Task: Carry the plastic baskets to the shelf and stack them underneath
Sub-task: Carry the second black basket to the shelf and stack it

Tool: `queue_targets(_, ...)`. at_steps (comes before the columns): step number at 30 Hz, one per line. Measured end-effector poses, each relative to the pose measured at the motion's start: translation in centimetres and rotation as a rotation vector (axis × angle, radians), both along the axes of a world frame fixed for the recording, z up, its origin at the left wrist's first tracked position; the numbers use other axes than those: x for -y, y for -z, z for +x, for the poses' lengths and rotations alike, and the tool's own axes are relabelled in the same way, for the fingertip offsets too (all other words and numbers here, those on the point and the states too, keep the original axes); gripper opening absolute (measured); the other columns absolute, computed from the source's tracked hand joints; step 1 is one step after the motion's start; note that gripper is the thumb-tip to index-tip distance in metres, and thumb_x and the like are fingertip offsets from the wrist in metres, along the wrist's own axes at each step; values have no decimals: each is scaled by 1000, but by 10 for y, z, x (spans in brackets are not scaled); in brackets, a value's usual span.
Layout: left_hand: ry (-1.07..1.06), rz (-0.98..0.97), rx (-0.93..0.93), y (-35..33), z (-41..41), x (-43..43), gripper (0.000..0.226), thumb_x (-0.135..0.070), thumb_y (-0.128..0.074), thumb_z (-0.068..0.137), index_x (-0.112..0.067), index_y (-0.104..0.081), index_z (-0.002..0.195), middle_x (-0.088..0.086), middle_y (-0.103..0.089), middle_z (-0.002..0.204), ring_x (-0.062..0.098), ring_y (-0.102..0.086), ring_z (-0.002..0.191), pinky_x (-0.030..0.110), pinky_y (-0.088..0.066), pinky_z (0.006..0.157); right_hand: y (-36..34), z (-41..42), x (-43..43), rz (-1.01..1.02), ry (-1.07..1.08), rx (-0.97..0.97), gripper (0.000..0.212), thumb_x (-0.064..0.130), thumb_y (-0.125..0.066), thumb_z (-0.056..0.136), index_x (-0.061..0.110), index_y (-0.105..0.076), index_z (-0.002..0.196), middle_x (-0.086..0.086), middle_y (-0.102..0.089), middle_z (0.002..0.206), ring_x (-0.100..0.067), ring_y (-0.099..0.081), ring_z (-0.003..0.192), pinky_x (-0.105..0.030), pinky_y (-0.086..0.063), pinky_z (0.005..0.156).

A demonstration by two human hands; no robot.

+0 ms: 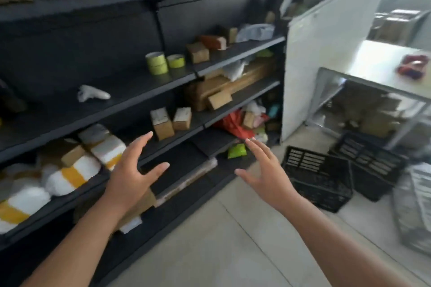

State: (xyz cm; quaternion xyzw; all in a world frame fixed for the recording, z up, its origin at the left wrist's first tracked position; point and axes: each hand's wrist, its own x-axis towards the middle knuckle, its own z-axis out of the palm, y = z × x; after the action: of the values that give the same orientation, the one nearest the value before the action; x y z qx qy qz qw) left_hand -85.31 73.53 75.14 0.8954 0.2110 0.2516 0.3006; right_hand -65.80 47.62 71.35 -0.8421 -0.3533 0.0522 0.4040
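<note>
Two black slatted plastic baskets stand on the pale floor at the right. The nearer basket (318, 177) is tilted a little, and the farther basket (370, 161) sits behind it by a table leg. A long dark shelf unit (130, 91) fills the left side of the view. My left hand (133, 170) is held out in front of the lower shelves, fingers spread, holding nothing. My right hand (263, 175) is also spread and empty, a short way left of the nearer basket and not touching it.
The shelves carry cardboard boxes (163, 121), green tape rolls (158, 63), white and yellow packages (70, 175) and bags. A white panel (310, 77) stands at the shelf's far end. A metal table (377, 86) is at the right, with a grey bag (417, 205) on the floor.
</note>
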Motion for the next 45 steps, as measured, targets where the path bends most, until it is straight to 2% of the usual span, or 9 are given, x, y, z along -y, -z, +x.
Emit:
queue_targets(11, 392, -52, -4, 32, 276, 168, 80, -64, -69, 75, -40, -36, 144, -9, -45, 143, 8, -44, 129, 35, -37, 104, 14, 160, 268, -45, 514, 1, 77, 53, -64, 83, 33, -29, 149, 7, -30, 156, -13, -28, 143, -34, -30, 114)
queue_targets(16, 524, -79, -2, 49, 388, 215, 71, -58, -72, 76, -49, -36, 137, -23, -45, 137, 10, -47, 129, 28, -36, 102, 32, 224, 322, -65, 660, -11, 77, 49, -65, 84, 30, -29, 149, 5, -31, 155, -14, -30, 141, -37, -34, 112)
queue_targets(19, 565, -52, -13, 70, 458, 229, 76, -55, -72, 78, -33, -41, 144, -11, -48, 143, 13, -49, 129, 29, -38, 102, 53, 274, 335, -86, 700, -37, 77, 48, -65, 84, 30, -28, 149, 5, -31, 155, -14, -31, 140, -38, -35, 111)
queue_targets(23, 597, -136, -55, 115, 563, 227, 77, -65, -65, 73, -41, -39, 142, -7, -48, 143, 12, -50, 127, 32, -41, 101, 89, 362, 338, -142, 738, -86, 76, 47, -65, 85, 31, -27, 149, 6, -31, 155, -15, -33, 139, -39, -37, 109)
queue_targets(31, 483, -402, -236, 242, 760, 203, 70, -64, -66, 70, -56, -37, 133, -13, -49, 142, 9, -52, 124, 37, -41, 103, 185, 547, 342, -311, 878, -239, 72, 36, -69, 85, 21, -35, 147, -4, -48, 144, -20, -46, 131, -36, -39, 102)
queue_targets(34, 427, -403, -327, 292, 805, 199, 76, -65, -64, 70, -48, -38, 139, -12, -49, 143, 9, -51, 124, 38, -41, 104, 233, 596, 347, -334, 891, -318, 72, 34, -70, 85, 20, -37, 147, -5, -50, 141, -21, -48, 128, -37, -41, 101)
queue_targets(39, 395, -335, -483, 410, 855, 209, 69, -48, -76, 78, -63, -30, 126, -4, -47, 146, 15, -52, 126, 39, -44, 98, 348, 680, 355, -384, 874, -369, 71, 37, -67, 86, 30, -34, 148, -4, -47, 140, -22, -48, 126, -38, -45, 94)
queue_targets(42, 324, -296, -578, 504, 868, 216, 75, -55, -72, 74, -52, -35, 139, 3, -49, 145, 21, -53, 126, 45, -47, 98, 438, 715, 358, -396, 847, -420, 72, 38, -65, 87, 33, -29, 149, -3, -45, 142, -22, -50, 125, -43, -46, 98)
queue_targets(45, 210, -266, -619, 603, 879, 218, 79, -37, -79, 78, -26, -42, 147, 11, -51, 142, 28, -54, 126, 46, -46, 98, 538, 744, 357, -423, 840, -440, 72, 40, -62, 88, 35, -23, 150, -2, -42, 144, -21, -49, 126, -45, -47, 99)
